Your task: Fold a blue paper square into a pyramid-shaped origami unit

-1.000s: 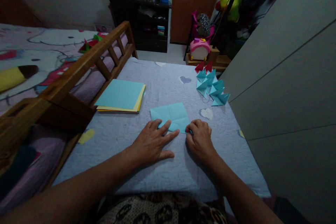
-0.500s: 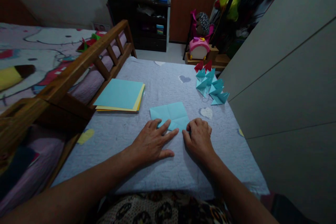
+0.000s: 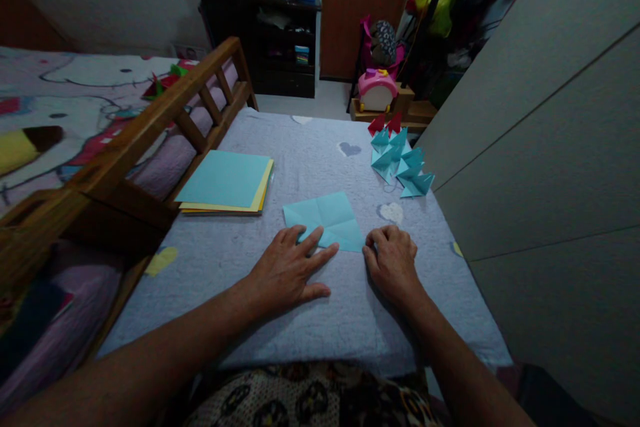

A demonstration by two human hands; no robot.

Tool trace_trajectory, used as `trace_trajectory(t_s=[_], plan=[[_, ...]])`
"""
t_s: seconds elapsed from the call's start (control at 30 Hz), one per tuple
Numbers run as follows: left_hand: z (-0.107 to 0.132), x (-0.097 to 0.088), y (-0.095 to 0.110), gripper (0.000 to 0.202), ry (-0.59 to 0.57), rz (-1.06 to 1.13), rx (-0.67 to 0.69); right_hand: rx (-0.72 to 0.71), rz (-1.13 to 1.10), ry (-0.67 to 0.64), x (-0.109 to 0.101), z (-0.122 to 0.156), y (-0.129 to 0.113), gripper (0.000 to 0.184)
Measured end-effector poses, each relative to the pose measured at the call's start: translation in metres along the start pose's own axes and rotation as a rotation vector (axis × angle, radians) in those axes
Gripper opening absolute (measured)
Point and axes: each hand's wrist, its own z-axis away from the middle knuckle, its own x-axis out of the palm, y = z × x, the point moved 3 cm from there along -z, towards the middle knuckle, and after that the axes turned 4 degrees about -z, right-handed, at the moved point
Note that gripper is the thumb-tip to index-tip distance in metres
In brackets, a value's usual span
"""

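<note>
A light blue creased paper sheet (image 3: pixel 327 217) lies flat on the lavender cloth-covered surface (image 3: pixel 310 153) in front of me. My left hand (image 3: pixel 290 270) rests flat and open, its spread fingertips on the sheet's near left edge. My right hand (image 3: pixel 393 260) sits knuckles up with fingers curled, just right of the sheet's near right corner, on the cloth. Nothing shows in its fingers.
A stack of coloured paper (image 3: pixel 225 181), blue on top, lies at the left by a wooden bed rail (image 3: pixel 165 113). Several folded blue and red paper pieces (image 3: pixel 400 160) sit at the far right beside a grey cabinet wall (image 3: pixel 540 133). Toys and a door stand beyond.
My right hand has slid to the right, off the sheet's near right corner. My left hand stays flat on the paper.
</note>
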Motion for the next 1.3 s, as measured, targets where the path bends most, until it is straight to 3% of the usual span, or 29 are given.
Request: trace_trajectory(t_s=[0.23,0.33,0.47,0.63,0.93,1.3], plan=[[0.001,0.001,-0.001,0.077,0.015,0.003,0.009,-0.023,-0.147,0.014,-0.01,-0.004,0.016,0.008],[0.0,0.0,0.0,0.077,0.011,-0.007,0.008,-0.181,-0.405,0.032,-0.017,-0.005,0.001,0.016],[0.0,0.001,0.001,0.078,0.016,-0.014,-0.001,-0.357,-0.539,-0.125,-0.009,-0.004,-0.027,0.022],[0.001,0.003,0.0,0.079,0.017,0.01,-0.002,-0.297,-0.38,-0.125,0.003,-0.007,-0.024,0.016],[0.0,0.001,0.0,0.079,-0.007,0.011,-0.009,-0.188,-0.27,-0.076,0.0,-0.011,-0.002,0.011],[0.0,-0.002,0.001,0.079,-0.021,0.013,-0.008,-0.157,-0.283,-0.081,-0.001,-0.008,0.015,0.006]])
